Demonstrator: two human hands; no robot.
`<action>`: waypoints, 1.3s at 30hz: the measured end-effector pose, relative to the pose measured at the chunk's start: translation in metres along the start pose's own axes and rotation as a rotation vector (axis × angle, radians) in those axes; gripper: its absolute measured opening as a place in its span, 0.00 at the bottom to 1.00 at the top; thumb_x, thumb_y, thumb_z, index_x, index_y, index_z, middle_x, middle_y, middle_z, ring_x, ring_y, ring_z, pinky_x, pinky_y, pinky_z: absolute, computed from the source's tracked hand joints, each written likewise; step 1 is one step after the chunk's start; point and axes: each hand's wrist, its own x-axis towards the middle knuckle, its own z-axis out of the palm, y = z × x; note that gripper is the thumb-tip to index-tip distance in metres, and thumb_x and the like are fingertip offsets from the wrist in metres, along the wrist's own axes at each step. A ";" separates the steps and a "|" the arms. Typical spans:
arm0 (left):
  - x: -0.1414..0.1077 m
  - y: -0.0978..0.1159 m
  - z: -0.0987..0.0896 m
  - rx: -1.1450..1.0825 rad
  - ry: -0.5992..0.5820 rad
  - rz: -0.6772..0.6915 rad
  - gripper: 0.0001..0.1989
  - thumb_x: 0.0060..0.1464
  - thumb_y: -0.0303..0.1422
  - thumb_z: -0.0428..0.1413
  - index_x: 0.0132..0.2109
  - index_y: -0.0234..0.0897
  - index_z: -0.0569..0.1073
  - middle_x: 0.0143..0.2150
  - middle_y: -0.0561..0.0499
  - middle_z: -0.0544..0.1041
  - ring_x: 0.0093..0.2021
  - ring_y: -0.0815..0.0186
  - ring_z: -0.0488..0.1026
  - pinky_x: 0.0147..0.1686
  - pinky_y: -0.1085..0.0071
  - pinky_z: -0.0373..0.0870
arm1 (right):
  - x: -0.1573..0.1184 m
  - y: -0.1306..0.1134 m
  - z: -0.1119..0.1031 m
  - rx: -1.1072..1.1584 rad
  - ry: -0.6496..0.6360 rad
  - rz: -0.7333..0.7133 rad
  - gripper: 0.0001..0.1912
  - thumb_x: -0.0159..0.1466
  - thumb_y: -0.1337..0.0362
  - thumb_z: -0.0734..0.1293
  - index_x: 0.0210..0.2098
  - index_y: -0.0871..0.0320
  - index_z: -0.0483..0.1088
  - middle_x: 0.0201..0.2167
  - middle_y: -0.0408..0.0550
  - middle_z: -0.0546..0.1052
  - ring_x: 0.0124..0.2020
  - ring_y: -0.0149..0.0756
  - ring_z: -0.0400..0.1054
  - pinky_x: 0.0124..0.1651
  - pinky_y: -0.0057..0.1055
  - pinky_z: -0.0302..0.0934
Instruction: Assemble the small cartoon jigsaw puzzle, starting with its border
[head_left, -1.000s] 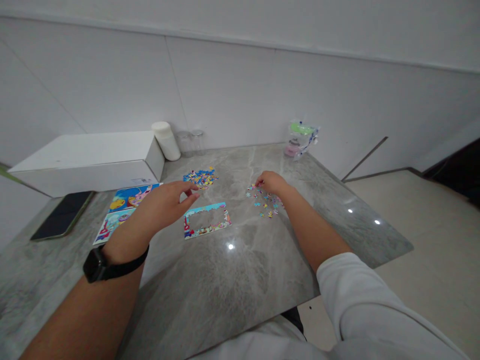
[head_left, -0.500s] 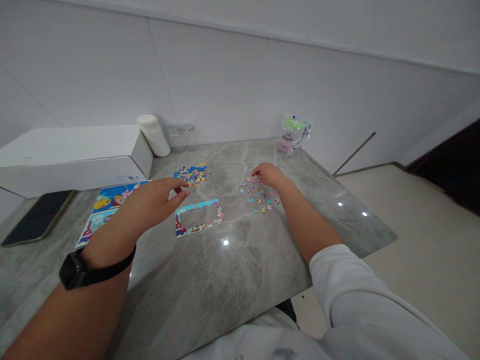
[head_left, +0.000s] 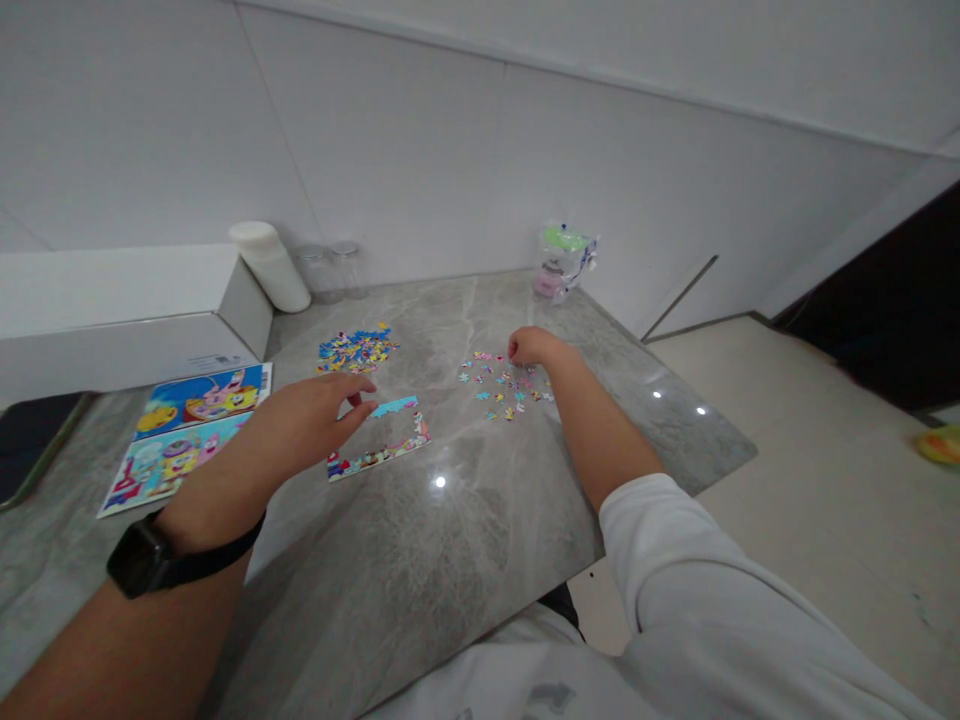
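My left hand (head_left: 319, 415) hovers over the left edge of a partly assembled puzzle frame (head_left: 382, 457), its thumb and fingers apart and nothing between them. The frame is a rectangular border with a bare middle. Over the upper right part of some scattered loose pieces (head_left: 495, 397), my right hand (head_left: 534, 347) has its fingertips pinched together; whatever they hold, if anything, is too small to make out. A pile of blue and yellow pieces (head_left: 356, 350) lies behind the frame. The printed picture sheet (head_left: 180, 460) is partly covered by my left wrist.
At the back left are a white box (head_left: 112, 300), a white bottle (head_left: 271, 268) and two clear glasses (head_left: 346, 268). A dark phone (head_left: 37, 440) lies at the far left. A plastic bag (head_left: 562, 265) with green and pink contents stands at the back right, by the wall.
The view has shifted to the right. My right hand has lowered a little towards the scattered pieces, its fingers now closer together. My left hand stays near the frame, now covering more of its left side.
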 end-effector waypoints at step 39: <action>-0.002 -0.001 -0.008 0.050 0.007 0.019 0.28 0.69 0.49 0.44 0.59 0.37 0.79 0.52 0.40 0.84 0.43 0.52 0.81 0.50 0.58 0.75 | -0.024 0.007 -0.027 0.045 0.057 0.003 0.15 0.66 0.62 0.72 0.51 0.56 0.84 0.49 0.54 0.86 0.48 0.44 0.79 0.49 0.31 0.68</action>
